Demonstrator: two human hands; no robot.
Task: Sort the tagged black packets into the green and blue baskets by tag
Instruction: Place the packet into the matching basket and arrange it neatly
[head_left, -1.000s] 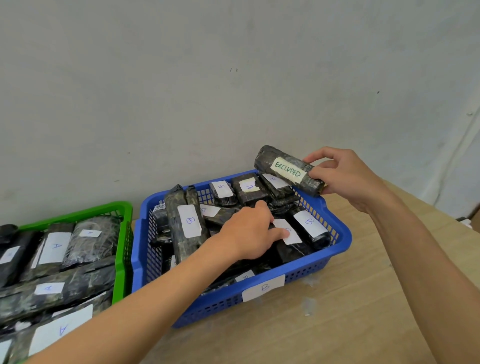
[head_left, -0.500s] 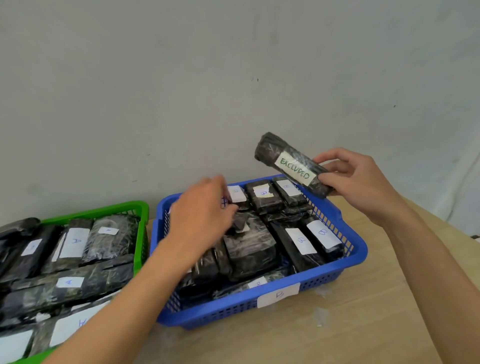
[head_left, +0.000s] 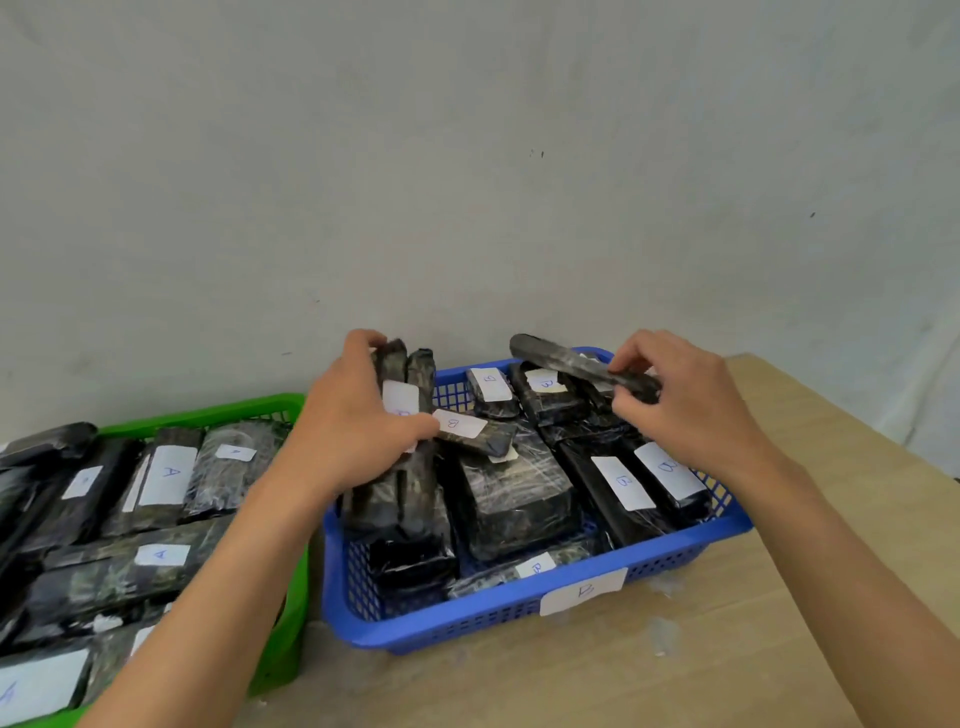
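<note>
1. Over the blue basket (head_left: 467, 618), the left hand (head_left: 353, 431) is wrapped round a pair of long packets (head_left: 395, 499) stood on end at the basket's left side, with the thumb across their white tag. The right hand (head_left: 691, 405) pinches a slim packet (head_left: 566, 361) by its near end, above the far right corner.
2. The packets are bound in glossy film, so they likely feel slick. They look light and fairly stiff, since the slim packet stays straight when held by one end only.
3. The safer hold is round the middle, across the narrow width and off the paper tag, which might peel.
4. The slim packet's tag is turned away and cannot be read, so its basket is unclear.
5. A small packet (head_left: 470, 431) tagged B lies against the left thumb and could be dragged along. Beside it sits a large wrapped block (head_left: 514, 493), and two long B packets (head_left: 623, 483) lie under the right wrist.
6. The green basket (head_left: 208, 415), filled with A packets, stands just beside the blue one on the bench (head_left: 779, 623). Its crowded top leaves little flat room for laying more.
</note>
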